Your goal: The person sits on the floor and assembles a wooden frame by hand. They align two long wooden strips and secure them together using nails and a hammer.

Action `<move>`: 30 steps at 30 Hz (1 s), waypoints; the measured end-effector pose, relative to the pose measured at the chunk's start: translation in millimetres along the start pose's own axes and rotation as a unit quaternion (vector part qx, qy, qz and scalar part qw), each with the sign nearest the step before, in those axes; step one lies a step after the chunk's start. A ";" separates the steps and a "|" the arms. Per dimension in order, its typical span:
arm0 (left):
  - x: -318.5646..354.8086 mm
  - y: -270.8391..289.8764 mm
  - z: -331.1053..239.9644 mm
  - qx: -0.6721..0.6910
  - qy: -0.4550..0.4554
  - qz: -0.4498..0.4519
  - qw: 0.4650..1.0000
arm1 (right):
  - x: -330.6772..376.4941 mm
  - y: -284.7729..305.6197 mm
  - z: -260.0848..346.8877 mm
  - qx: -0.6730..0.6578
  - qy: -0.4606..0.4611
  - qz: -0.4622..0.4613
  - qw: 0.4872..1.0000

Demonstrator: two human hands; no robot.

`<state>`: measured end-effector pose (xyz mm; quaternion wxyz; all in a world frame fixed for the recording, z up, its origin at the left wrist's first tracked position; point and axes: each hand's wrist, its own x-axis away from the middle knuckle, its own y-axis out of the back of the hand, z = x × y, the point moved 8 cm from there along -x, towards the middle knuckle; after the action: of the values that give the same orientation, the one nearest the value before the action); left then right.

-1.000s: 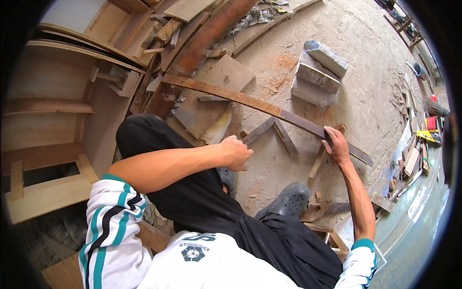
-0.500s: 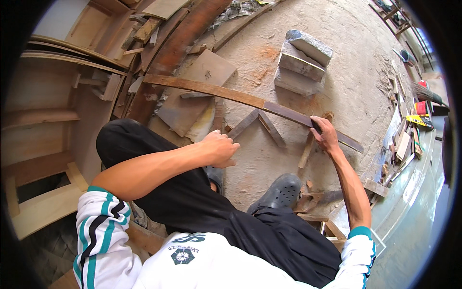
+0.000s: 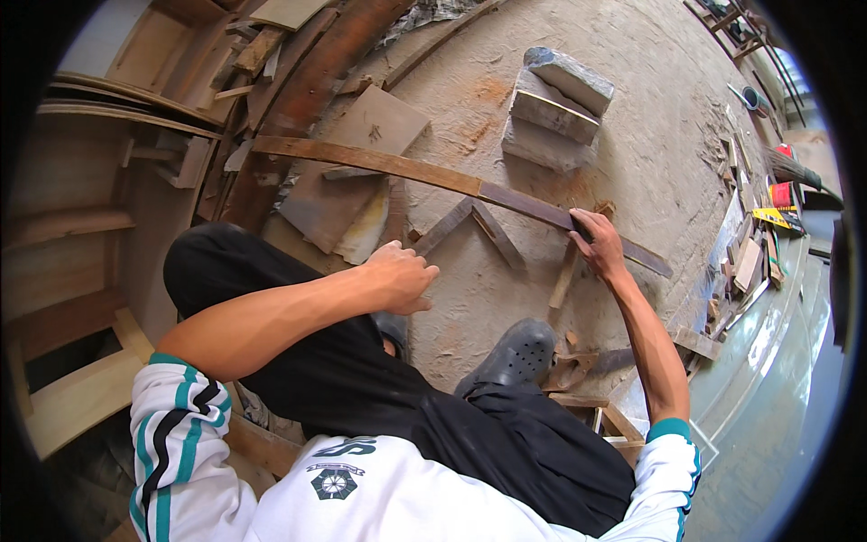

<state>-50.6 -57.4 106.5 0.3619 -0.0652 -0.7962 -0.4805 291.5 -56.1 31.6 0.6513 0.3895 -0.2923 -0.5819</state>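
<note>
A long narrow wooden strip [image 3: 397, 166], brown with a darker right portion, lies slantwise in front of me. My right hand [image 3: 598, 246] grips it near its right end, thumb and fingers around its edges. My left hand [image 3: 402, 277] hovers over the floor below the strip, fingers curled inward; its palm is hidden. Just beyond it, two short wooden pieces meet in a V shape [image 3: 447, 224] on the floor. A pale wooden stick [image 3: 564, 280] runs beneath the strip close to my right hand.
Stone-like blocks [image 3: 555, 113] stand beyond the strip. Flat boards [image 3: 366, 135] and a thick brown beam [image 3: 312, 90] lie at the left, next to wooden cabinets [image 3: 72, 217]. Wood scraps [image 3: 745, 262] line the right. A wooden saw handle [image 3: 571, 370] shows by my grey clog [image 3: 515, 357].
The whole view has shifted slightly, with everything appearing a little further left. Both hands keep nearly the same pose, the right one still on the wooden strip.
</note>
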 end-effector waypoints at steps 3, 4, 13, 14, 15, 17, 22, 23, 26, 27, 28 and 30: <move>-0.1 0.6 -0.7 -0.001 0.002 0.012 1.000 | -0.2 1.3 0.9 0.000 -0.002 -0.003 1.000; 0.2 0.8 -1.0 -0.001 0.003 0.015 1.000 | -0.1 0.9 0.8 -0.001 -0.001 -0.003 1.000; 0.1 0.4 -1.7 -0.013 0.010 0.046 0.999 | -0.2 -0.8 -1.1 -0.005 0.005 -0.002 1.000; 0.2 0.3 -2.0 -0.013 0.012 0.051 0.999 | 0.0 -0.9 -1.1 -0.008 0.005 -0.003 1.000; 0.4 1.0 -2.5 -0.013 0.012 0.050 0.999 | 0.6 -1.1 -1.6 -0.010 0.003 -0.001 1.000; 0.0 1.2 -2.6 -0.012 0.013 0.049 0.999 | 1.1 -0.9 -2.8 -0.015 -0.002 0.001 1.000; -1.0 0.7 -2.2 -0.016 0.011 0.042 0.999 | 1.0 -2.4 -4.9 -0.017 0.001 0.004 1.000; -0.9 0.0 -1.8 -0.015 0.011 0.042 0.999 | 0.9 -3.1 -4.8 -0.017 0.000 0.006 1.000; -0.5 -0.3 -2.4 -0.016 0.012 0.046 0.999 | 1.2 -3.0 -4.2 -0.016 0.000 0.003 1.000; 0.2 0.2 -2.7 -0.018 0.012 0.047 0.999 | 1.6 -2.6 -3.7 -0.016 0.001 0.000 1.000; 0.2 -0.1 -2.2 -0.018 0.012 0.047 0.999 | 1.5 -2.8 -3.6 -0.016 0.002 -0.001 1.000; 0.5 0.3 -1.0 -0.017 0.012 0.044 0.999 | 1.3 -3.7 -2.9 -0.018 0.005 -0.003 1.000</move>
<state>-50.4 -58.2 107.3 0.3913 -0.1003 -0.7798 -0.4783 292.2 -56.9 26.9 0.6578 0.3815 -0.2776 -0.5871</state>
